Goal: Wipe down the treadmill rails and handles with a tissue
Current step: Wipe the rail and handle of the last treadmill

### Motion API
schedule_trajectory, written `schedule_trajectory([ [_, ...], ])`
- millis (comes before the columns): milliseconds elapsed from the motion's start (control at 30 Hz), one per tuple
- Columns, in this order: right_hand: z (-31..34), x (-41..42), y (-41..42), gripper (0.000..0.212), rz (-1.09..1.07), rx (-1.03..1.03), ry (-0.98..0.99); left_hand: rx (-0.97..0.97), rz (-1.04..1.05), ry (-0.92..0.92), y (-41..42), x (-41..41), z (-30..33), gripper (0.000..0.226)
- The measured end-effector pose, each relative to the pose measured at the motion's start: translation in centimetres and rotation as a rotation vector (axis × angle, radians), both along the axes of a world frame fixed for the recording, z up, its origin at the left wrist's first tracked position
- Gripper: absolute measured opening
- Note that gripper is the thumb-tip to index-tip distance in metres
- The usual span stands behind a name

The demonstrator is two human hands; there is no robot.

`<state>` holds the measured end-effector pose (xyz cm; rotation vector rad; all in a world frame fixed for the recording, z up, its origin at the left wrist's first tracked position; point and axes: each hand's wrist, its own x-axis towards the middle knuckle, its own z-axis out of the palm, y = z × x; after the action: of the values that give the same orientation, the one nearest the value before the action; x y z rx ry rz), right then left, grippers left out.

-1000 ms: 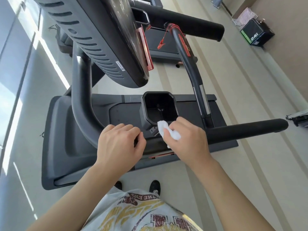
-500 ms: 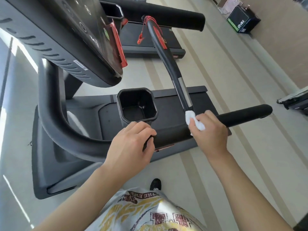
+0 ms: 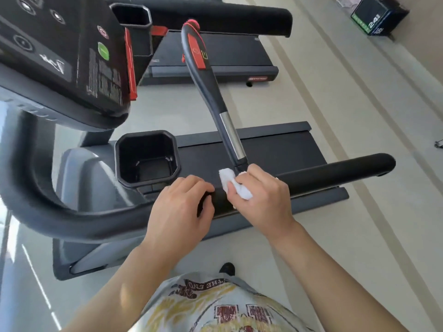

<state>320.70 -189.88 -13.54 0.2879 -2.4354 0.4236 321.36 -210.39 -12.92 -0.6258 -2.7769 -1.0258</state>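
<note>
Right hand presses tissue on side rail, running left-right.

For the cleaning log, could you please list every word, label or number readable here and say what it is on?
"THE END": on the person's printed shirt, seen upside down.
"24" and "16": on the black and green box on the floor.
Console panel: rows of white print, too blurred to read.
Red label on the far treadmill's rear edge: too small to read.
</note>
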Motion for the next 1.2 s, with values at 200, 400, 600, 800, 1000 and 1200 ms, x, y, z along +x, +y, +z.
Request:
schedule_trajectory([
  [200, -0.3, -1.2, 6.6, 0.025, 0.05, -0.003, 0.011, -0.053, 0.101, 0.005, 5.5, -0.5, -0.2, 0.02],
  [400, 0.1, -1.6, 8.0, 0.029, 0.104, -0.067, -0.063, -0.064, 0.178, -0.037, 7.7, -0.1, 0.2, 0.022],
  [600, 1.7, -3.3, 7.2, 0.03, 0.133, -0.213, -0.224, -0.064, 0.195, -0.071, 7.1, -0.6, 1.4, 0.016],
  [800, 2.7, -6.9, 5.9, 0.032, 0.208, -0.205, -0.376, -0.021, 0.219, -0.023, 5.8, -4.9, 2.2, 0.017],
  [1000, 0.6, -10.1, 4.4, 0.019, 0.301, -0.003, -0.415, 0.005, 0.24, -0.003, 4.0, -8.4, 0.9, 0.015],
  [1200, 0.8, -14.9, 1.8, 0.02, 0.273, 0.013, -0.311, 0.029, 0.291, 0.096, 3.6, -9.9, -0.1, 0.016],
])
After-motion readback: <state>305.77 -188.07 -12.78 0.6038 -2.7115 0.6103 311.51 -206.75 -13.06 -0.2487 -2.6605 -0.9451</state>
